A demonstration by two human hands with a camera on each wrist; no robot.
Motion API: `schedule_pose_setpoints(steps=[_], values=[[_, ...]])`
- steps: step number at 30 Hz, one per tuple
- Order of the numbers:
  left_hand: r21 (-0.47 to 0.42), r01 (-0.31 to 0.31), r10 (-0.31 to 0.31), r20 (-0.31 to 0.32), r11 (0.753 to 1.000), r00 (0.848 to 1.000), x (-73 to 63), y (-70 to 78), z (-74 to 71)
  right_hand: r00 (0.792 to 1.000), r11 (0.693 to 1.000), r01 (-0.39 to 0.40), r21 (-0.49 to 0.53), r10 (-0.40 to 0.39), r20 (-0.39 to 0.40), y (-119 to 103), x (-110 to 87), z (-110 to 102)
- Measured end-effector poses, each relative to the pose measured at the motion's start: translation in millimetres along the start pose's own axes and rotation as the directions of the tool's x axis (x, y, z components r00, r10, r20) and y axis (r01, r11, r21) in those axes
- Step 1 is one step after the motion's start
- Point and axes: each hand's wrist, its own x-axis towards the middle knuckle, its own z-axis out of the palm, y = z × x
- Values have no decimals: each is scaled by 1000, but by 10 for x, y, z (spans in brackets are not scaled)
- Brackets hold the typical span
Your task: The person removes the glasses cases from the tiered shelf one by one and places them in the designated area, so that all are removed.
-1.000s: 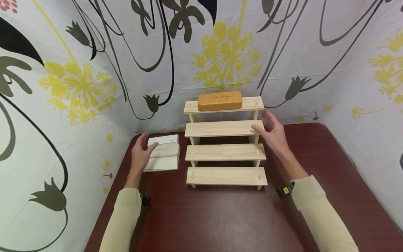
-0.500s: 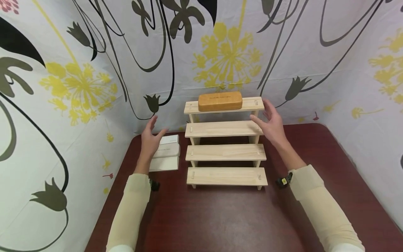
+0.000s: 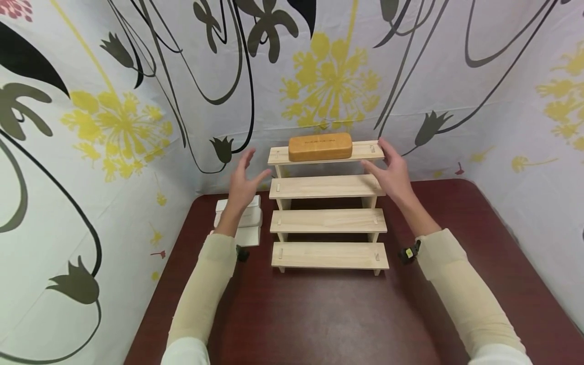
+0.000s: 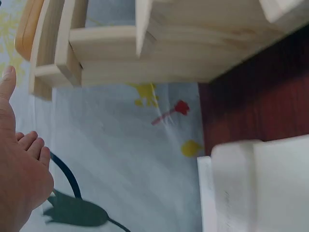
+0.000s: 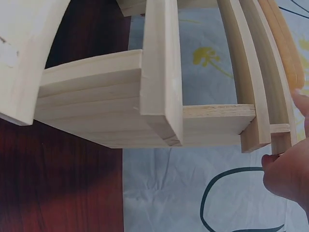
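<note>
A four-tier pale wooden stepped shelf (image 3: 328,221) stands at the back of the table. On its top tier lies an orange-brown case (image 3: 320,147) with a rounded, oblong shape. My right hand (image 3: 393,175) is at the right end of the top tier, fingers fairly straight; the right wrist view shows the thumb and fingers (image 5: 289,171) close around that end. Whether they press on the wood is unclear. My left hand (image 3: 243,185) hovers left of the shelf, thumb apart from the fingers and nothing held. In the left wrist view, the palm (image 4: 21,179) is beside the shelf's end.
Left of the shelf, partly behind my left forearm, several flat white items (image 3: 248,235) lie on the dark red table (image 3: 328,309). Floral cloth walls (image 3: 337,66) enclose the table at the back and sides.
My left hand has risen and moved right, from over the white items towards the shelf's upper left side. My right hand has shifted slightly up, to the top tier's end. The case stays put.
</note>
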Motion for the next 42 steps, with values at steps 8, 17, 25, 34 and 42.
schedule_pose_setpoints(steps=[8, 17, 25, 34, 42], values=[[13, -35, 34, 66, 999, 997, 157, 227, 202, 1000, 997, -20, -68, 21, 11, -25, 70, -28], [84, -64, 55, 103, 994, 993, 278, 442, 437, 998, 994, -51, -101, 54, 27, -39, 99, -56], [194, -64, 39, 130, 979, 991, 325, 534, 594, 998, 990, -64, -123, 67, 20, -40, 96, -57], [328, -65, 22, 132, 942, 991, 370, 616, 684, 997, 990, -74, -120, 76, 9, -60, 95, -55], [380, -46, -14, 152, 924, 988, 401, 644, 721, 997, 990, -82, -116, 82, 0, -25, 104, -60]])
